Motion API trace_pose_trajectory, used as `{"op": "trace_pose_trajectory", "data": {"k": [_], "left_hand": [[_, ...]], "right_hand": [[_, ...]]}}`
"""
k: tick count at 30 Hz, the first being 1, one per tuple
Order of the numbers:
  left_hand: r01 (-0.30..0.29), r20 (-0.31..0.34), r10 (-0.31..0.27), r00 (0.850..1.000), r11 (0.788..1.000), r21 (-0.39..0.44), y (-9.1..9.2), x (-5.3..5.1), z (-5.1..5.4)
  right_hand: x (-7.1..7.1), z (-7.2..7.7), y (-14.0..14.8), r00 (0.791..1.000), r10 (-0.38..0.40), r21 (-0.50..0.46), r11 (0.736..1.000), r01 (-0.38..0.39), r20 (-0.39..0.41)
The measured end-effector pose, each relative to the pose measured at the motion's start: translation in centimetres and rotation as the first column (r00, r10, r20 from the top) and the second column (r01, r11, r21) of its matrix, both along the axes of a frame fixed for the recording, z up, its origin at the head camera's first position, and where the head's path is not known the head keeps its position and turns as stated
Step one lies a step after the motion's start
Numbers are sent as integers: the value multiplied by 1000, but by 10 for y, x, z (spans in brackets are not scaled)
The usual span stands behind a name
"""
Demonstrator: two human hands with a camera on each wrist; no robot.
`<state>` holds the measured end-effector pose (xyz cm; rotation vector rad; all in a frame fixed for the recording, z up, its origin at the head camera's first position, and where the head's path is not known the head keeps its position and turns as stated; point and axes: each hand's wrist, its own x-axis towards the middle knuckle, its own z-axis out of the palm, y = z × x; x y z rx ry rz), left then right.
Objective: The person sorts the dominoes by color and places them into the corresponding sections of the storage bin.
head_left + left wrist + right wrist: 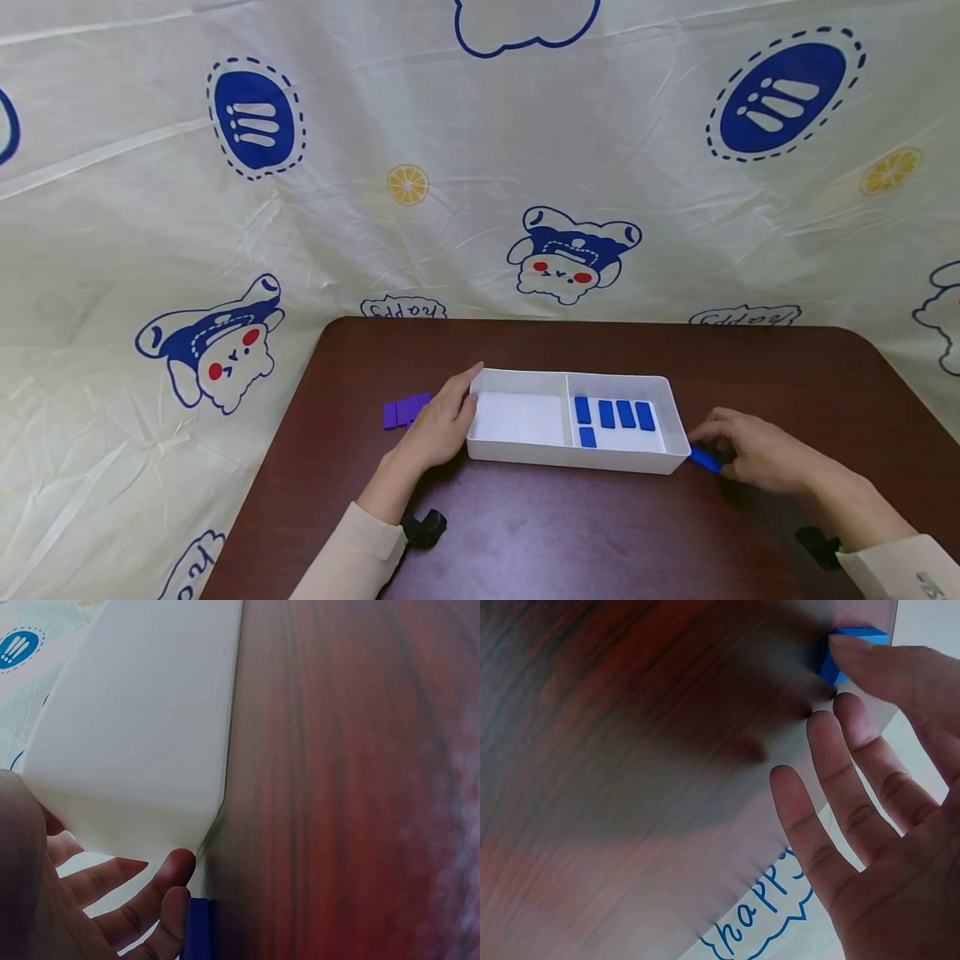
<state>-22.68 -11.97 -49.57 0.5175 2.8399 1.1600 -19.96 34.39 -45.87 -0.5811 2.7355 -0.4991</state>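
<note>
A white two-compartment box (517, 452) lies across the table. My left hand (442, 421) rests against its left end, fingers fairly straight; in the left wrist view the fingertips (180, 864) lie by the box's lower edge. Several purple blocks (402, 412) are on the table just left of that hand. Off the box's right end, my right hand (765, 450) pinches a blue block (705, 459) near the table surface. The right wrist view shows the thumb on this block (859, 634) and the other fingers spread; the index finger is mostly hidden.
Several blue pieces (607, 414) lie in the box's right compartment, most in a row and one below. The left compartment (517, 417) shows its bare white floor. The brown table (570, 533) meets a printed white sheet (465, 250) at its back edge.
</note>
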Motion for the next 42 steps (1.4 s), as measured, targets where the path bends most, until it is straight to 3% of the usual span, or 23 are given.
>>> {"op": "trace_pose_trajectory", "data": {"k": [24,42], "left_hand": [[-9,-2,9,1000,1000,-9,1,1,1],[-8,3,8,1000,1000,3,1,2,2]], "right_hand": [[1,-4,-2,999,-28,3,1000,28,-44],[-1,6,-2,994,-68,12,998,70,-83]]}}
